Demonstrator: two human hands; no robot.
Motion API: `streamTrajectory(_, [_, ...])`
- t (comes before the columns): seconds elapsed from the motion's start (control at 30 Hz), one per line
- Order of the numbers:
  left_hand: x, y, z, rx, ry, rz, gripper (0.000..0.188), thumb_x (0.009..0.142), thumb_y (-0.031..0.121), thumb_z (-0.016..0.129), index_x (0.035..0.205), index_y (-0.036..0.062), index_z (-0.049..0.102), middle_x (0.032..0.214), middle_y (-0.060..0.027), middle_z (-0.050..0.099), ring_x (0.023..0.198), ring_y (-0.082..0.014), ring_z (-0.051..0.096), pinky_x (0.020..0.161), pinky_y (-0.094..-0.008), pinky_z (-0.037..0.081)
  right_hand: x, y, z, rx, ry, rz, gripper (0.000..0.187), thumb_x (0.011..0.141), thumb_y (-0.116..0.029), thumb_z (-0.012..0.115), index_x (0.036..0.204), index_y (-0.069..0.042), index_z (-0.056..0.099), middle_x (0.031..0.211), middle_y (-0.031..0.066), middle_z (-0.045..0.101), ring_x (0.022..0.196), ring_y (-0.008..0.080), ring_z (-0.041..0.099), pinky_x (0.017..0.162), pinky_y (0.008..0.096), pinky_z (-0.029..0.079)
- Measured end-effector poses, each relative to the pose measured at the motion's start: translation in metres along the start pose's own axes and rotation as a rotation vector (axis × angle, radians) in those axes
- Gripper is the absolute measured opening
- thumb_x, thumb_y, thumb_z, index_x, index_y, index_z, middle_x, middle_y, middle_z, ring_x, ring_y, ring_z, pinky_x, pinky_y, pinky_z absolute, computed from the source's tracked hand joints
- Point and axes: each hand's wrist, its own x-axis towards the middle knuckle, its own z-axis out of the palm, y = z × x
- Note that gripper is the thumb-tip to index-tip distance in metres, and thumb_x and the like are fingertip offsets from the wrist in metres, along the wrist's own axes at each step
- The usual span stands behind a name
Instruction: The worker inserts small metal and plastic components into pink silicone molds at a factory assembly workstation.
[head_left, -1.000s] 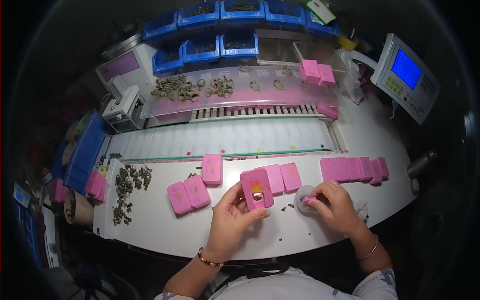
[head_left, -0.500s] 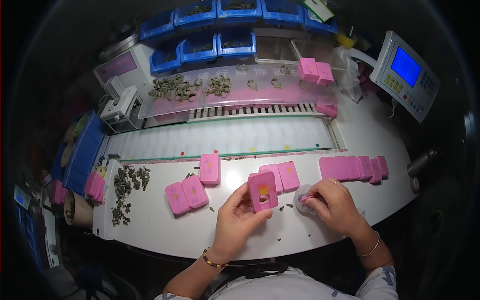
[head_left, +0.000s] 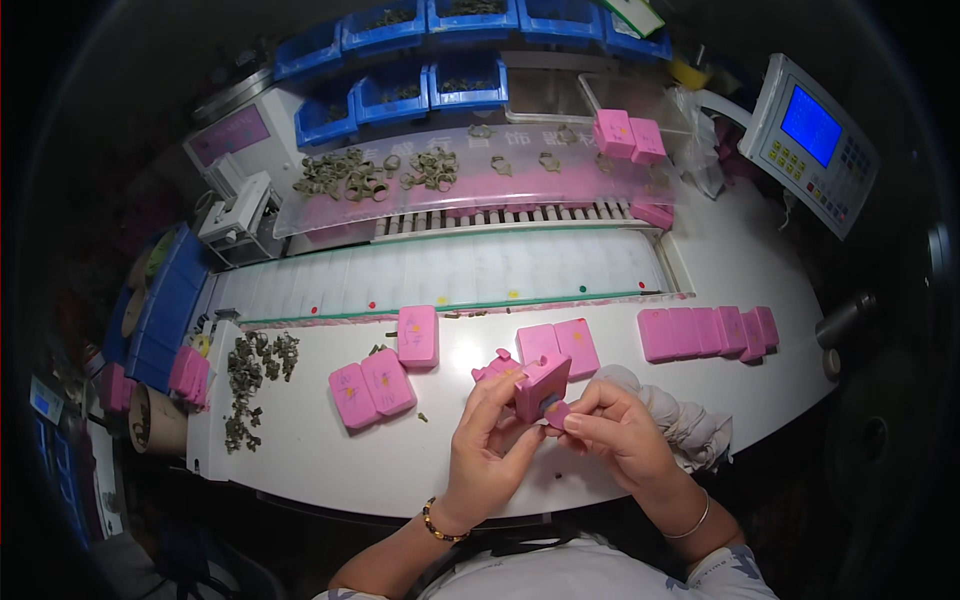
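Note:
Above the front of the white table, my left hand grips a pink rubber mold block, now turned edge-on. An uneven pink flap stands out on its left side. My right hand pinches a small pink rubber piece between thumb and fingertips, at the block's lower edge. A bluish-grey patch shows where piece and block meet; I cannot tell whether they touch. Behind my right hand lies a crumpled white cloth bundle. Two pink blocks lie just beyond the held one.
Three pink blocks lie left of my hands, a row of several to the right. Dark metal bits are heaped at the left. A pale conveyor runs behind, below a shelf with metal rings. A control panel stands right.
My right hand has moved left from the white cloth bundle to the mold block, carrying the small pink piece. My left hand has tilted the block from face-up to edge-on. Coloured dots on the conveyor have shifted.

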Motion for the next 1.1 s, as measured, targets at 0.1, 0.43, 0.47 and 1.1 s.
streamTrajectory(0.1, [-0.002, 0.005, -0.001, 0.036, -0.006, 0.028, 0.058, 0.083, -0.015, 0.060, 0.138, -0.0003, 0.045, 0.127, -0.0107, 0.042, 0.120, -0.0210, 0.051, 0.101, -0.0315, 0.049, 0.000, 0.005, 0.000, 0.096, 0.018, 0.077, 0.007, 0.092, -0.008, 0.062, 0.093, -0.002, 0.058, 0.092, 0.0106, 0.067, 0.080, 0.0128, 0.063, 0.067, 0.0248, 0.048])
streamTrajectory(0.43, [-0.001, 0.005, 0.000, -0.002, -0.029, -0.003, 0.059, 0.081, -0.010, 0.068, 0.136, 0.0001, 0.048, 0.125, -0.0081, 0.046, 0.117, -0.0179, 0.052, 0.098, -0.0302, 0.049, -0.002, 0.008, -0.003, 0.325, -0.029, 0.249, 0.008, 0.094, -0.009, 0.060, 0.094, -0.001, 0.059, 0.089, 0.0088, 0.064, 0.077, 0.0129, 0.062, 0.069, 0.0236, 0.051])
streamTrajectory(0.47, [-0.001, 0.004, 0.000, -0.026, -0.012, -0.022, 0.058, 0.081, -0.009, 0.069, 0.135, -0.0003, 0.049, 0.123, -0.0077, 0.047, 0.116, -0.0176, 0.053, 0.097, -0.0302, 0.049, -0.002, 0.009, -0.003, 0.301, -0.035, 0.233, 0.009, 0.093, -0.009, 0.061, 0.094, 0.000, 0.059, 0.088, 0.0089, 0.064, 0.078, 0.0130, 0.062, 0.068, 0.0236, 0.051])
streamTrajectory(1.1, [0.011, 0.024, -0.004, -0.376, 0.170, -0.477, 0.035, 0.099, 0.008, 0.051, 0.131, -0.0056, 0.048, 0.118, -0.0117, 0.057, 0.106, -0.0170, 0.061, 0.089, -0.0342, 0.056, -0.017, -0.008, -0.013, -0.162, -0.078, 0.133, 0.012, 0.091, -0.011, 0.067, 0.091, -0.001, 0.059, 0.082, 0.0062, 0.067, 0.073, 0.0087, 0.063, 0.065, 0.0219, 0.051])
